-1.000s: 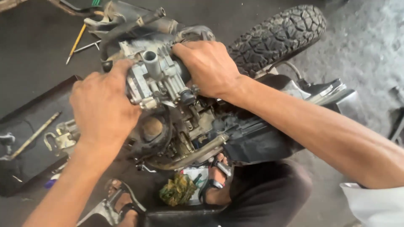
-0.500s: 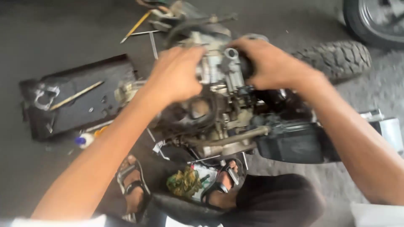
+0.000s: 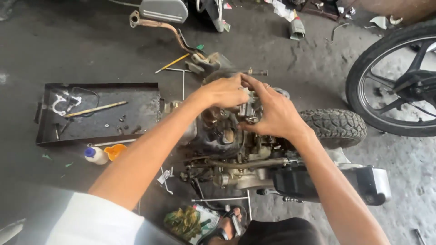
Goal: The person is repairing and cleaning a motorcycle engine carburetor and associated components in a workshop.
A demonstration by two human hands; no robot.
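A greasy motorcycle engine (image 3: 231, 154) lies on the concrete floor in the middle of the view, still joined to a small knobby rear tyre (image 3: 338, 127). My left hand (image 3: 222, 93) rests on the top of the engine, fingers curled over a metal part. My right hand (image 3: 272, 113) is beside it, fingers bent around the same upper part, thumb near a small fitting. What sits under my palms is hidden. A sandalled foot (image 3: 227, 227) shows at the bottom edge.
A dark metal tray (image 3: 141, 102) with a gasket, a rod and small bolts lies left. A small white bottle (image 3: 95, 155) and an orange funnel (image 3: 114, 150) sit by it. A large spoked wheel (image 3: 399, 77) stands right. An exhaust pipe (image 3: 159, 25) lies at the back.
The view has pulled back and up, so the engine looks smaller and the tray and big wheel show. Both hands stay on the engine's top, now closer together.
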